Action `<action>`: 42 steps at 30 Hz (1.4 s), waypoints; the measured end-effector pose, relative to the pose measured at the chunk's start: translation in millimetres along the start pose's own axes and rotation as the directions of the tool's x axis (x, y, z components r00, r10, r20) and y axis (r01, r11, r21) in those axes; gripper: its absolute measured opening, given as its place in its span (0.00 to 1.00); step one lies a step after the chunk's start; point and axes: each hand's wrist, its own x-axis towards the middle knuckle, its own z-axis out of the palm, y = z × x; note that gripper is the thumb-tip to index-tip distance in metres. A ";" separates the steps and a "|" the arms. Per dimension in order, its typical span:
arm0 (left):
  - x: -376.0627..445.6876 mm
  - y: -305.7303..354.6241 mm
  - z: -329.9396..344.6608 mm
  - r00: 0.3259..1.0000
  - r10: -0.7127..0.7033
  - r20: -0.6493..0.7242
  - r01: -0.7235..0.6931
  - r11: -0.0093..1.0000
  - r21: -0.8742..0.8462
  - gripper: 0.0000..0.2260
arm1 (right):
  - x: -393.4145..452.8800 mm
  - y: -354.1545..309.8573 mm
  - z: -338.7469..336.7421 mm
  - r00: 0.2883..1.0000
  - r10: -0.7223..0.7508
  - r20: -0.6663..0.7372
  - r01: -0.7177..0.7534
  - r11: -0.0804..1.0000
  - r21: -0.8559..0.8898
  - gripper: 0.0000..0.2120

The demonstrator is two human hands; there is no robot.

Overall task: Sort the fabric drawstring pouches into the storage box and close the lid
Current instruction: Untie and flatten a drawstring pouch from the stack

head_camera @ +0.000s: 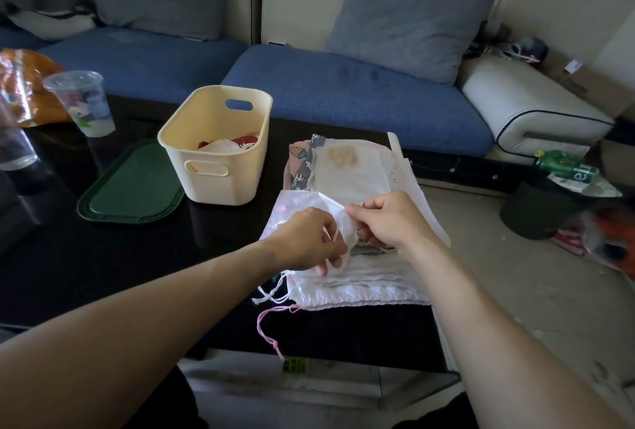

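White fabric pouch, thin and crumpled, held between both hands above a stack of flat pouches at the right end of the black table. Left hand: fingers curled, pinching the pouch cloth and its white cord at the near edge. Right hand: fingers curled, pinching the pouch's upper right corner between thumb and forefinger. Stack: white and cream pouches on top, one with a tan print; a pink strawberry-print piece and a grey patterned piece show at its far left edge; gathered white hems face the near side. White cords trail from the stack's near left corner; a pink cord with a knotted end hangs over the table's near edge. Box: cream plastic, open, cut-out handles at both ends, standing just left of the stack; inside lie a white pouch and a red one. Lid: dark green, flat on the table, beside the box on its left, its right edge touching or slipping under the box. Cup: clear plastic, printed, milky residue in the bottom, at the far left of the table. Orange bag behind the cup. Sofa: blue seat, grey-blue cushions, beyond the table. Black bin on the floor to the right, a green bottle on top of it
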 end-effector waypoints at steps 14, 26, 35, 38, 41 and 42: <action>-1.9 8.7 -9.1 0.965 0.016 -0.260 -0.033 0.998 -0.058 0.08 | 5.8 -2.3 8.4 0.883 -0.466 0.062 0.470 0.876 -0.107 0.14; -5.4 18.7 -17.4 0.832 0.068 -0.550 -0.217 0.953 -0.211 0.05 | -5.8 -15.1 -1.8 0.879 -0.329 0.344 0.382 0.919 -0.100 0.13; -5.9 25.4 -27.4 0.821 0.012 -0.571 -0.295 0.865 -0.406 0.09 | -3.9 -13.1 2.7 0.879 -0.360 0.313 0.420 0.895 -0.148 0.10; -7.9 24.5 -28.7 0.833 0.009 -0.553 -0.300 0.848 -0.438 0.09 | -6.8 -14.4 4.9 0.868 -0.346 0.356 0.394 0.916 -0.072 0.11; -8.8 22.7 -29.7 0.808 -0.037 -0.588 -0.282 0.852 -0.441 0.09 | -6.9 -15.0 6.9 0.876 -0.290 0.385 0.302 0.953 0.031 0.09; -8.2 21.1 -30.2 0.789 -0.047 -0.613 -0.276 0.864 -0.422 0.08 | -6.9 -15.5 7.3 0.878 -0.273 0.393 0.270 0.961 0.065 0.09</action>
